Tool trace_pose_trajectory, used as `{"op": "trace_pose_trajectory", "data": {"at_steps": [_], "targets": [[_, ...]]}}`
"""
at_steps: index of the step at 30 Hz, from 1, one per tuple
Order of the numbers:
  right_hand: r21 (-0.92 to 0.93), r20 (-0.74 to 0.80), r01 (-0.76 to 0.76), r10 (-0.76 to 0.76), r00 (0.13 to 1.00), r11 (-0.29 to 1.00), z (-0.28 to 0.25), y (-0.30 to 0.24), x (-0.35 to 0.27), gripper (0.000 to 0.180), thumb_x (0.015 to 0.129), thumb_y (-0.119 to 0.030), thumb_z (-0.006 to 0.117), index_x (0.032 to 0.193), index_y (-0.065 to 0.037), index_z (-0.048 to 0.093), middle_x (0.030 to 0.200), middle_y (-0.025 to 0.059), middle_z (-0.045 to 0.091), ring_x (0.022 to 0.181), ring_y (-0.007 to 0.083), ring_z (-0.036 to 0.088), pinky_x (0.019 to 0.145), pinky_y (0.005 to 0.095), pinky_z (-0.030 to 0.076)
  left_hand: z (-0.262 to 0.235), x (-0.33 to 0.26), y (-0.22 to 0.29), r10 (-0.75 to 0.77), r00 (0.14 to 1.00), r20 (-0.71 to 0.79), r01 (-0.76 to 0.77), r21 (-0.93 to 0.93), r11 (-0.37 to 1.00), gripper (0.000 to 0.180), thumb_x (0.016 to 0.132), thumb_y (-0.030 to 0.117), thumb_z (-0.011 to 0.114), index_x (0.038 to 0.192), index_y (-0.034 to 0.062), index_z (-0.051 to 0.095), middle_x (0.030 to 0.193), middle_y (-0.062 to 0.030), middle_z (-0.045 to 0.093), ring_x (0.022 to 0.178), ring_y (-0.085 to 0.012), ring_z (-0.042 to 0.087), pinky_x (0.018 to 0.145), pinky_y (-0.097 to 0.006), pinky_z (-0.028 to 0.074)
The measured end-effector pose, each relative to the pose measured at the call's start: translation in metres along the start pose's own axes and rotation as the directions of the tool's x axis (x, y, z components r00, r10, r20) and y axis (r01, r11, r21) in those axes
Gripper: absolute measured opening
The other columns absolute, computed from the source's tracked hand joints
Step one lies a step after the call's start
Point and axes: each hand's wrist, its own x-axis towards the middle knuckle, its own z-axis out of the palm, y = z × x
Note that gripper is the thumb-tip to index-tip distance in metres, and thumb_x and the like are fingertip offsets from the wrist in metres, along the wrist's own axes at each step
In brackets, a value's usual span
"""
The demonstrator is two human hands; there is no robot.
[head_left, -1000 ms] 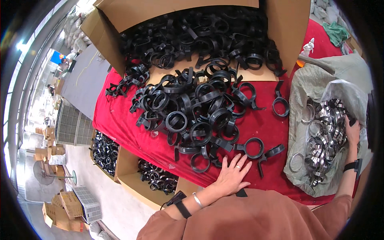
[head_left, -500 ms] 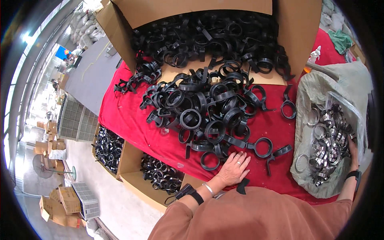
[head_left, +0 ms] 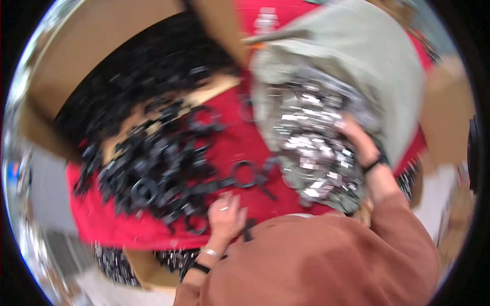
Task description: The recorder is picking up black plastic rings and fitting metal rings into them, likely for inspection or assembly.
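Well, shiny rings (head_left: 312, 145) lie just left of the right hand (head_left: 358, 138), nearer of the 2; left hand (head_left: 226, 217) sits apart; blur hides either grip.

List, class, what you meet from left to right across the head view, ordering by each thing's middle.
Grey table → black rings → left hand → metal rings → right hand → cardboard.

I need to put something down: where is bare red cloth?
Red cloth shows bare between the black ring pile and the bag, beyond the nearer loose ring, and in a strip along its front-left edge, left of the left hand. Crowded: the pile and the bag's metal rings.
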Motion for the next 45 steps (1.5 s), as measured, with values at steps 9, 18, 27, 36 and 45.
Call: {"op": "trace_pose_trajectory", "data": {"at_steps": [9,18,27,36,45], "targets": [[-0.459,0.016,-0.015,0.026,1.000,0.888,0.049,-0.014,-0.011,0.061,0.065,-0.045,0.064,0.112,-0.006,0.061,0.107,0.0222,0.061,0.101,0.0337,0.059,0.088,0.0379,0.046,0.022,-0.013,0.003,0.014,0.998,0.068,-0.017,0.045,0.999,0.045,0.076,0.028,0.062,0.113,0.0038,0.055,0.120,-0.0172,0.051,0.112,-0.0346,0.046,0.092,-0.047,0.035],[-0.514,0.389,0.470,-0.294,0.873,0.717,0.028,-0.088,-0.021,0.080,0.066,-0.038,0.068,0.131,-0.001,0.041,0.108,0.0266,0.058,0.103,0.0344,0.057,0.091,0.0371,0.044,0.018,-0.011,-0.002,0.011,0.999,0.052,-0.015,0.081,0.997,0.044,0.077,0.028,0.062,0.114,0.0038,0.055,0.121,-0.0169,0.050,0.111,-0.0350,0.046,0.091,-0.047,0.036],[-0.422,0.056,0.607,-0.649,0.759,0.674,0.091,-0.129,0.041,0.040,0.078,-0.026,0.064,0.110,-0.002,0.058,0.095,0.0197,0.064,0.080,0.0286,0.064,0.075,0.0378,0.049,0.005,0.005,0.001,0.030,0.999,0.036,-0.028,-0.053,0.998,0.043,0.071,0.027,0.066,0.106,0.0038,0.058,0.111,-0.0162,0.056,0.099,-0.0317,0.054,0.078,-0.041,0.043],[-0.735,0.259,0.543,-0.570,0.779,0.407,0.169,-0.137,0.152,0.029,0.078,-0.027,0.063,0.090,0.000,0.064,0.085,0.0239,0.063,0.086,0.0383,0.060,0.076,0.0450,0.049,0.006,0.014,-0.008,0.222,0.975,0.024,-0.218,-0.124,0.968,0.045,0.076,0.029,0.065,0.109,0.0014,0.054,0.109,-0.0136,0.052,0.109,-0.0316,0.047,0.096,-0.047,0.035],[-0.124,-0.082,0.722,-0.733,0.676,0.680,0.145,-0.179,0.070,0.019,0.078,-0.007,0.060,0.096,0.000,0.063,0.085,0.0141,0.066,0.074,0.0233,0.065,0.071,0.0322,0.051,0.004,0.059,-0.006,0.095,0.979,-0.179,-0.113,-0.093,0.989,0.032,0.071,0.018,0.068,0.096,0.0004,0.058,0.111,-0.0157,0.051,0.115,-0.0362,0.041,0.098,-0.051,0.033]]}}
